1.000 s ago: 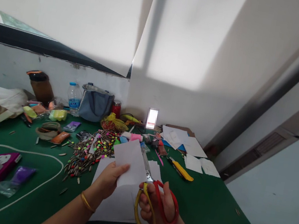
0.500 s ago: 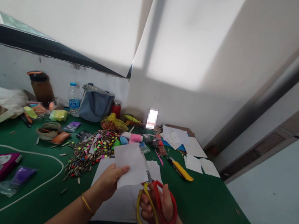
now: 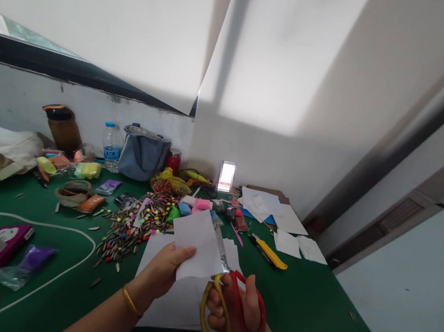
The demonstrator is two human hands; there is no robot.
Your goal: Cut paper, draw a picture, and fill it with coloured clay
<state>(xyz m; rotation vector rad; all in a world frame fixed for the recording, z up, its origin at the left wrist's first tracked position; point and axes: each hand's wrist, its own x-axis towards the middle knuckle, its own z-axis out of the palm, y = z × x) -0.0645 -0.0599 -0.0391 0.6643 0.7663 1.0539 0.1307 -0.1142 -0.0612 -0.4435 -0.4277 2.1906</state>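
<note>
My left hand (image 3: 164, 267), with a yellow bangle at the wrist, pinches a small white sheet of paper (image 3: 196, 241) by its lower left edge, thumb on top. In my right hand (image 3: 237, 309) is a pair of scissors (image 3: 223, 258) with one red and one yellow handle loop. My fingers go through the loops. The blades point up and away, along the right edge of the held paper; whether they touch it I cannot tell. Beneath both hands, larger white sheets (image 3: 170, 311) lie on the green table.
A heap of sunflower seeds and coloured beads (image 3: 128, 235) spreads left of the paper. To the right lie a yellow utility knife (image 3: 271, 253) and white paper squares (image 3: 312, 249). Behind stand a blue bag (image 3: 143, 155), a water bottle (image 3: 110, 147) and a lit phone (image 3: 226, 177). A white cable (image 3: 75, 266) curves at left.
The scissors have shifted slightly away from the paper's right edge, and more of the blades shows. The left hand and its paper have moved slightly right in the view.
</note>
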